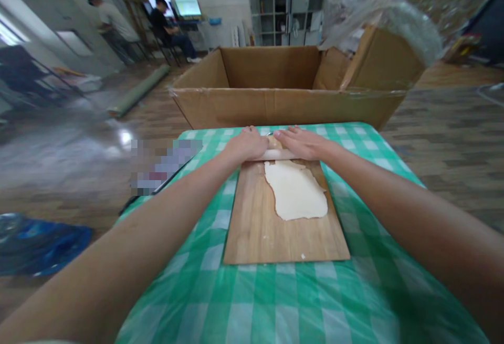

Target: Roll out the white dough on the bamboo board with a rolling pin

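A flattened sheet of pale dough [295, 191] lies on a wooden board [260, 228] on a table with a green checked cloth [283, 302]. At the board's far end a wooden rolling pin [275, 154] rests across the dough's far edge. My left hand [248, 144] presses flat on the pin's left part, fingers stretched forward. My right hand [301, 143] lies flat on its right part, fingers extended too. Both arms reach straight out over the table.
A large open cardboard box [275, 86] stands just beyond the table, with crumpled clear plastic [378, 8] above its right side. Two people are at a desk with screens [185, 7] far back left. A rolled mat [137, 92] lies on the floor.
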Demonstrator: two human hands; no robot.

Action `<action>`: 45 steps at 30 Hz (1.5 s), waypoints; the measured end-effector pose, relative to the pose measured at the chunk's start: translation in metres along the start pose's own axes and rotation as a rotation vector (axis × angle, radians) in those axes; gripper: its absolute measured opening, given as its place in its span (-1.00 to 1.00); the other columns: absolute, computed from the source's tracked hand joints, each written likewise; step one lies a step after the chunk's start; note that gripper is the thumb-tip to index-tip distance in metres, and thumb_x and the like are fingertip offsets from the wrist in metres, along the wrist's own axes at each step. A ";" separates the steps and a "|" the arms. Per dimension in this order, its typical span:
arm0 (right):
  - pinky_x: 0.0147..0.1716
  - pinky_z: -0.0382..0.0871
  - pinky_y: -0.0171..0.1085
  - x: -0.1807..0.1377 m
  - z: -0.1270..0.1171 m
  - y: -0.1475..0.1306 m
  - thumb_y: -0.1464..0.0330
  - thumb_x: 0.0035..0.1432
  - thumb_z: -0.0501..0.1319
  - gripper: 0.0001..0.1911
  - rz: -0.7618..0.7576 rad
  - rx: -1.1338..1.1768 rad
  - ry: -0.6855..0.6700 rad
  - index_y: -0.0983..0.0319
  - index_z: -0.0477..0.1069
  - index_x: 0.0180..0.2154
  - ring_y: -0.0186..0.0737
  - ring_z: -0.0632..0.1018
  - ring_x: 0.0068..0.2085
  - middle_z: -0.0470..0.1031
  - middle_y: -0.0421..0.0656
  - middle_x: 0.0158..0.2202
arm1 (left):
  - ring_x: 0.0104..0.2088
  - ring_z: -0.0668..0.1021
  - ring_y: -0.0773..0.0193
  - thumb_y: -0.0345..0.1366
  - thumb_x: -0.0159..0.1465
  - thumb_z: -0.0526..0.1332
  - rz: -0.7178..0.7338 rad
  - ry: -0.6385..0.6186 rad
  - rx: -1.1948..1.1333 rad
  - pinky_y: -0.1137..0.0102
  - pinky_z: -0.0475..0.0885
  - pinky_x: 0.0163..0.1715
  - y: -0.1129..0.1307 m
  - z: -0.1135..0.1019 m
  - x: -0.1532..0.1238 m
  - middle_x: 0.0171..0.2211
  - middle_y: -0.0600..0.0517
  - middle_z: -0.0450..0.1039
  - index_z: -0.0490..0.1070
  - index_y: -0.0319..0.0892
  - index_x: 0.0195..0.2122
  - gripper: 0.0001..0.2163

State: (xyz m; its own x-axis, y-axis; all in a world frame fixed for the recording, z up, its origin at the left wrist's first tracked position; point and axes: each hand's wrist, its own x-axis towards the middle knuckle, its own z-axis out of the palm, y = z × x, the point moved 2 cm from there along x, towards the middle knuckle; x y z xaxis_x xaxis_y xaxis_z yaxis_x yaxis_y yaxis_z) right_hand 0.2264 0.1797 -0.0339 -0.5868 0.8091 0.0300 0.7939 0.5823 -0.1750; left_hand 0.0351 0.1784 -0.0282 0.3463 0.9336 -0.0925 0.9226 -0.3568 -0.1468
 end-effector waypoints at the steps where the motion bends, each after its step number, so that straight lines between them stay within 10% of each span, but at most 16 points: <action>1: 0.38 0.19 0.20 -0.002 0.000 -0.002 -0.04 0.53 -0.33 -0.26 -0.037 -0.038 0.015 0.09 0.28 0.41 0.16 0.35 0.41 0.41 -0.04 0.38 | 0.32 0.44 -0.23 -0.28 0.47 -0.06 -0.003 0.008 -0.001 0.04 0.35 0.26 0.001 -0.001 -0.002 0.30 -0.39 0.39 0.57 -0.35 0.14 -0.54; 8: 0.42 0.10 0.19 -0.052 0.001 -0.036 -0.17 0.47 -0.36 -0.07 0.056 -0.070 0.186 0.34 0.28 0.40 0.22 0.18 0.50 0.24 0.13 0.47 | 0.39 0.37 -0.15 -0.09 0.56 -0.18 -0.132 0.331 -0.068 0.12 0.30 0.31 0.027 -0.001 -0.066 0.34 -0.44 0.33 0.30 -0.52 0.33 -0.39; 25: 0.50 0.03 0.18 -0.188 0.013 -0.125 -0.15 0.42 -0.04 -0.01 -0.064 -0.059 0.305 0.50 0.01 0.50 0.17 0.01 0.55 -0.01 0.24 0.53 | 0.48 0.22 -0.25 0.19 0.45 -0.02 -0.064 0.392 -0.128 -0.04 0.08 0.46 0.080 0.013 -0.198 0.43 -0.47 0.20 0.14 -0.49 0.44 -0.18; 39: 0.46 0.10 0.13 -0.122 -0.009 -0.075 -0.28 0.40 -0.22 0.02 0.023 0.041 0.147 0.36 0.14 0.48 0.14 0.20 0.50 0.14 0.16 0.49 | 0.37 0.40 -0.18 0.19 0.49 -0.09 0.068 0.286 -0.168 0.07 0.23 0.35 0.047 -0.010 -0.138 0.41 -0.41 0.25 0.22 -0.44 0.40 -0.23; 45: 0.46 0.08 0.16 -0.076 -0.010 -0.044 -0.27 0.40 -0.36 -0.01 0.079 0.041 0.103 0.23 0.16 0.49 0.14 0.10 0.53 0.06 0.04 0.54 | 0.39 0.39 -0.17 0.29 0.47 -0.31 0.002 0.157 -0.277 0.07 0.32 0.27 0.027 -0.007 -0.089 0.47 -0.33 0.16 -0.04 -0.33 0.54 -0.13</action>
State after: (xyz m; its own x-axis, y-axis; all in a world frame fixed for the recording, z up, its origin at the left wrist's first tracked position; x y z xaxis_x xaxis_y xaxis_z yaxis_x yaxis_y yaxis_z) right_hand 0.2378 0.0934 -0.0187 -0.5015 0.8575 0.1147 0.8288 0.5143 -0.2203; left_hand 0.0300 0.0862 -0.0169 0.3504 0.9345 0.0633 0.9256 -0.3558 0.1290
